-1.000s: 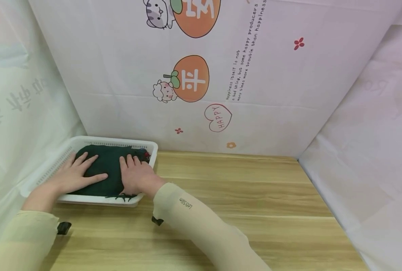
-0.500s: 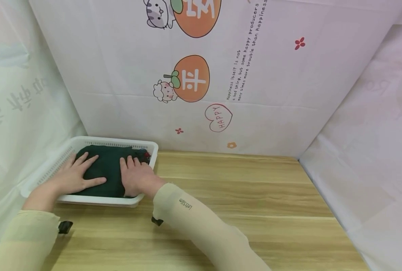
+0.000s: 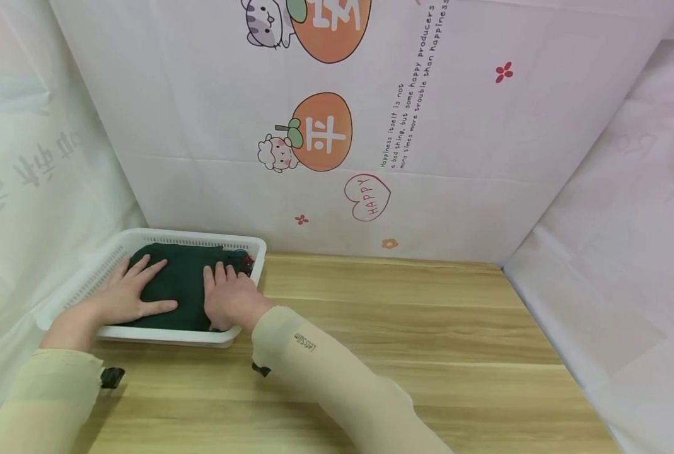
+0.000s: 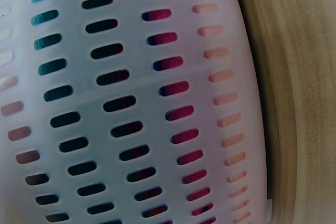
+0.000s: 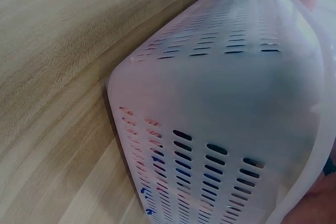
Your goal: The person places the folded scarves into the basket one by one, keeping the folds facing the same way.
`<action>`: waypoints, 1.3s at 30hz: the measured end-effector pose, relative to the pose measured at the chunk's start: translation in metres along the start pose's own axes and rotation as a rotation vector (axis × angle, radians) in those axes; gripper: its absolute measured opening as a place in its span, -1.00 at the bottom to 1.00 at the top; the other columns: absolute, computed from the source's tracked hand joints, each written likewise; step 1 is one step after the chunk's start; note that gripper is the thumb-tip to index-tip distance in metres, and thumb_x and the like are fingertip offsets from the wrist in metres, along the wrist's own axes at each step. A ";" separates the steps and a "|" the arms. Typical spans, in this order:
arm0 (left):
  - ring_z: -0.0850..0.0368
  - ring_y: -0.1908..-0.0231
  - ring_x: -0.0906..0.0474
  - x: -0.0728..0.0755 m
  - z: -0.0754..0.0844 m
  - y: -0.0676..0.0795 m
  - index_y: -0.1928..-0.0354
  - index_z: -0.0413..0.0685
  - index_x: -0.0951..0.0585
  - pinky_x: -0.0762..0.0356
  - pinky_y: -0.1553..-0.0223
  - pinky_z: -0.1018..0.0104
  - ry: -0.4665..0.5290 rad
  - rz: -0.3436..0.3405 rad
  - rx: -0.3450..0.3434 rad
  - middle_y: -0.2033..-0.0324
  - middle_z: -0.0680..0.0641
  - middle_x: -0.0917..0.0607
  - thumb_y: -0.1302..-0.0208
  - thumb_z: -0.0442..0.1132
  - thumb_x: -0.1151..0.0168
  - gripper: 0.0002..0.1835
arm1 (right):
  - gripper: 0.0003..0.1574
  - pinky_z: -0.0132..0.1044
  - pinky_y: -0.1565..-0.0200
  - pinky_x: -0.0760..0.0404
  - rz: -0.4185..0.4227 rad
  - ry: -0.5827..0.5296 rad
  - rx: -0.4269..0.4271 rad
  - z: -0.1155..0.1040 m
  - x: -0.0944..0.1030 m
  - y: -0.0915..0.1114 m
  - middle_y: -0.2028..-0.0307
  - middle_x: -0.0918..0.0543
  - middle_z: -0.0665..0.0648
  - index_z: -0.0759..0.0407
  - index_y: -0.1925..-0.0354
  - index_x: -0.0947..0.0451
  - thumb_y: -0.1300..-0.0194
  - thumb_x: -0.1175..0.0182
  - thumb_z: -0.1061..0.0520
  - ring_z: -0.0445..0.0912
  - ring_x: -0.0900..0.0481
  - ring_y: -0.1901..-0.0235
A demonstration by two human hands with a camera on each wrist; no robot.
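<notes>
A white slotted plastic basket [image 3: 169, 337] stands at the left of the table, with a dark green cloth [image 3: 180, 277] spread inside it. On the cloth's left part rests my left hand [image 3: 123, 296], fingers straight and spread. My right hand [image 3: 231, 296] presses on the cloth's right part, fingers extended, wrist over the basket's front right corner. Something small with red and blue [image 3: 247, 260] shows at the back right corner, its kind unclear. In the left wrist view the basket wall [image 4: 136, 90] hides the hand; pink, green and dark colours show through its slots.
The wood-grain table [image 3: 416, 340] extends right of the basket. White printed sheeting [image 3: 444, 208] rises behind, with more white sheeting [image 3: 7, 189] close on the left and on the right. A black strap end [image 3: 112, 378] sticks out at the left cuff.
The frayed dark edge of the cloth at the basket's front rim has gone from sight, tucked inside. Both hands have stayed nearly in place on the cloth.
</notes>
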State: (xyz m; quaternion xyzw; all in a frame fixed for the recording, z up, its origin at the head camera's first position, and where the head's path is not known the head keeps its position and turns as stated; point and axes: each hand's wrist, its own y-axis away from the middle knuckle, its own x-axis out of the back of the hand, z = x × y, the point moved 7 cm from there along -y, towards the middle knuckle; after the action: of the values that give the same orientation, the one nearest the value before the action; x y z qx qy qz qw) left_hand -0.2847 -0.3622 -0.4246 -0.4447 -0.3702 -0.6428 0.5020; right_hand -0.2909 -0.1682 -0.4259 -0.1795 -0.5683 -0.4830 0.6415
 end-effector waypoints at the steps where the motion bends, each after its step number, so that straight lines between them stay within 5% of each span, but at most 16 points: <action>1: -0.86 -0.57 0.33 0.000 0.000 0.000 -0.74 -0.32 -0.09 0.07 -0.37 -0.84 -0.002 0.000 -0.003 -0.65 -0.66 0.07 -0.37 0.38 -0.46 0.27 | 0.36 -0.23 -0.67 -0.06 -0.004 0.003 0.000 0.000 0.000 0.000 -0.82 0.25 -0.02 -0.11 -0.83 0.48 -0.59 -0.12 -0.52 -0.11 0.15 -0.77; 32: -0.86 -0.57 0.35 -0.004 0.002 -0.003 -0.76 -0.24 -0.01 0.11 -0.34 -0.87 0.003 -0.018 -0.017 -0.68 -0.62 0.12 -0.21 0.38 -0.60 0.40 | 0.36 -0.21 -0.68 -0.05 -0.017 0.015 -0.010 0.004 -0.005 -0.005 -0.82 0.27 0.01 -0.10 -0.82 0.51 -0.59 -0.09 -0.52 -0.10 0.15 -0.77; 39: -0.87 -0.57 0.33 -0.003 -0.002 0.001 -0.76 -0.26 -0.02 0.07 -0.35 -0.86 -0.002 -0.001 -0.017 -0.67 -0.64 0.11 -0.21 0.37 -0.60 0.40 | 0.41 -0.21 -0.69 -0.02 0.054 0.002 0.014 0.002 -0.003 -0.004 -0.82 0.20 0.03 -0.08 -0.84 0.44 -0.53 -0.13 -0.58 -0.07 0.11 -0.77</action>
State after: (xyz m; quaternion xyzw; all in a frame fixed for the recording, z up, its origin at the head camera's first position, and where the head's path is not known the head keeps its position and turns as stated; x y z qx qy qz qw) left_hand -0.2842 -0.3633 -0.4278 -0.4497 -0.3653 -0.6457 0.4974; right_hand -0.2949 -0.1677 -0.4292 -0.1897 -0.5661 -0.4616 0.6560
